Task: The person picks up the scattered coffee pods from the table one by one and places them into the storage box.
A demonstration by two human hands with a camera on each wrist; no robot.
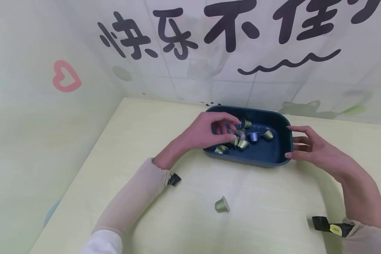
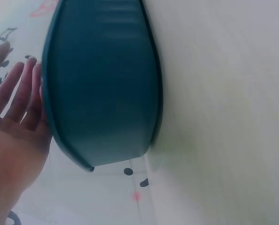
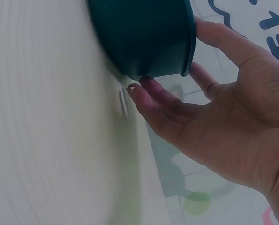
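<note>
A dark blue bin (image 1: pixel 260 152) stands at the back of the table with several coffee capsules (image 1: pixel 254 137) inside, pale green-gold, blue and dark ones. My left hand (image 1: pixel 206 130) reaches over its left part in the head view, fingers bent loosely above the capsules, with a gap between thumb and fingers; nothing shows held there. The left wrist view shows those fingers (image 2: pixel 24 93) behind the bin's rim. At the bin's right end, my right hand (image 1: pixel 314 148) grips it, thumb and index finger at the rim and other fingers against the wall (image 3: pixel 148 42).
One green capsule (image 1: pixel 222 204) lies on the table (image 1: pixel 266 208) in front of the bin. Behind the bin rises a tiled wall (image 1: pixel 193 88) with dark lettering. Another wall (image 1: pixel 28 141) borders the left side. Black straps sit at both sleeves.
</note>
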